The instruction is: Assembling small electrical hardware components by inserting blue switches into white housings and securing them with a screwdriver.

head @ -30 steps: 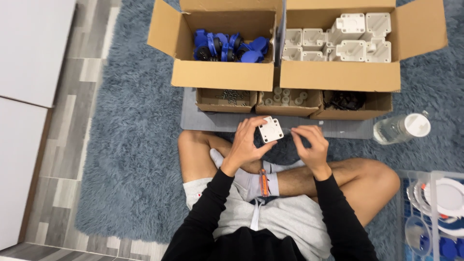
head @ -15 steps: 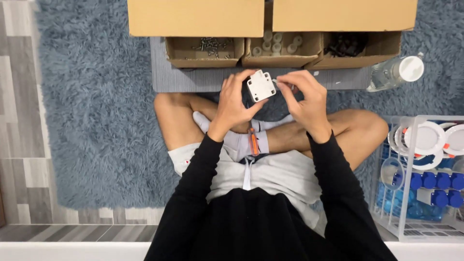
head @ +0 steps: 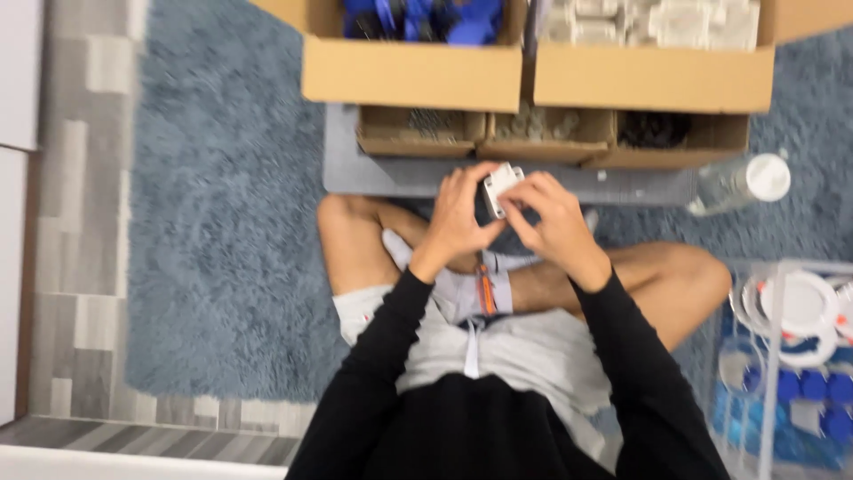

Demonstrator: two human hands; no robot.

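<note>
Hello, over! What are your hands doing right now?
Left hand and right hand both gripping white box. Held over lap, nothing blocking. Cardboard boxes ahead.

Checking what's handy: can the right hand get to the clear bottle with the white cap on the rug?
Probably yes: the bottle lies just beyond the right hand with nothing between, though both hands hold a small white part.

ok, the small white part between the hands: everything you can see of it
The small white part is a squarish, plastic-looking piece, blurred, so fine detail is lost. It sits tilted, above the crossed legs and just short of the grey mat. The left hand grips its left side, the right hand its right; fingers cover its lower part.
</note>
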